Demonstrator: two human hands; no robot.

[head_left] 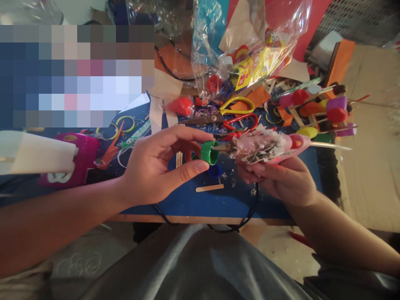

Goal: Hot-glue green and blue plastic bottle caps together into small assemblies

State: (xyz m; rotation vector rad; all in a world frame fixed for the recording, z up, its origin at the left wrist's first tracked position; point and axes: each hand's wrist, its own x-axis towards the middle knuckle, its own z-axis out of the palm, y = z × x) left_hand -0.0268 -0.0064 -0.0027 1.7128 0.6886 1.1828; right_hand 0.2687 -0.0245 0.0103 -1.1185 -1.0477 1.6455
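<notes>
1 short, round, green plastic cap with a ribbed wall (206,153) is pinched at its rim between the thumb and fingers of the left hand (150,171), above the blue tabletop (184,202). Its open mouth faces right, towards the dark, tapered metal nozzle (223,148) of 1 pale pink plastic glue gun (289,152). That gun looks well used, its front smothered in greyish, stringy dried glue, with 1 small red light glowing on its side. Its long axis runs almost level, nozzle to the left, with 1 translucent glue stick (333,145) poking out rightward behind. The right hand (281,179) has its fingers wrapped around the gun; I can't tell how they sit on the trigger. The nozzle tip is right at the cap's mouth, though I can't make out contact. Below lie 1 blue plastic cap (215,170) and, nearer the person, 1 flat wooden stick (209,188).
</notes>
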